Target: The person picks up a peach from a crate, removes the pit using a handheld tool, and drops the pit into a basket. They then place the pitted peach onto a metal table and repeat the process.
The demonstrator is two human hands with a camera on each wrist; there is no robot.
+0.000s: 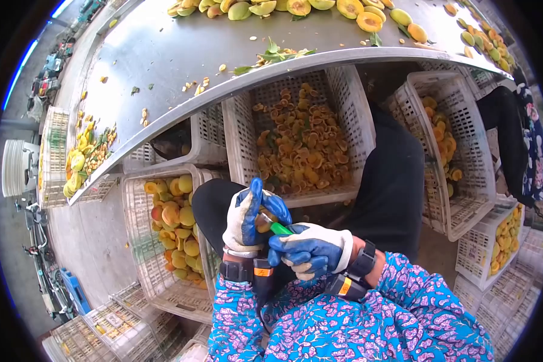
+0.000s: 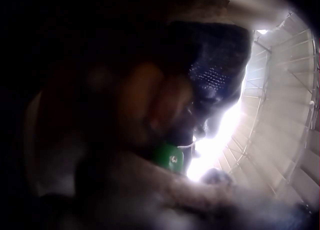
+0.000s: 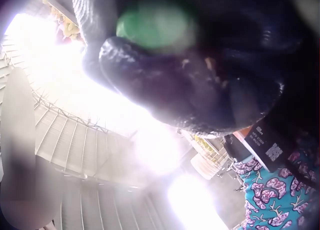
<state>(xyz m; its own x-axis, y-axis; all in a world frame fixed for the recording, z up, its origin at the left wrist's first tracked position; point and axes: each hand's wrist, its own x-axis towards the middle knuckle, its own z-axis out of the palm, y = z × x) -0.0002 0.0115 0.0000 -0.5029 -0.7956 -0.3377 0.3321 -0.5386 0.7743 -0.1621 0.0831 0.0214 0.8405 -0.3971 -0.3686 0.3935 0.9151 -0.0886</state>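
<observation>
My left hand (image 1: 247,220), in a white glove with blue-coated palm and fingers, holds an apricot (image 1: 262,223) in front of my lap. My right hand (image 1: 315,247) wears the same kind of glove and grips a small knife by its green handle (image 1: 280,229). The knife's short metal blade (image 1: 266,218) is right at the fruit, partly hidden by the fingers. In the dark left wrist view the apricot (image 2: 142,97) appears blurred, with the green handle (image 2: 170,157) below it. Curled fingers surround the handle (image 3: 150,27) in the right wrist view.
Between my knees stands a crate (image 1: 240,139) of cut apricot pieces. A crate (image 1: 140,241) of whole apricots is at my left. More fruit crates (image 1: 416,157) stand at right. The metal table (image 1: 181,42) curves ahead, with apricots, leaves and pits on it.
</observation>
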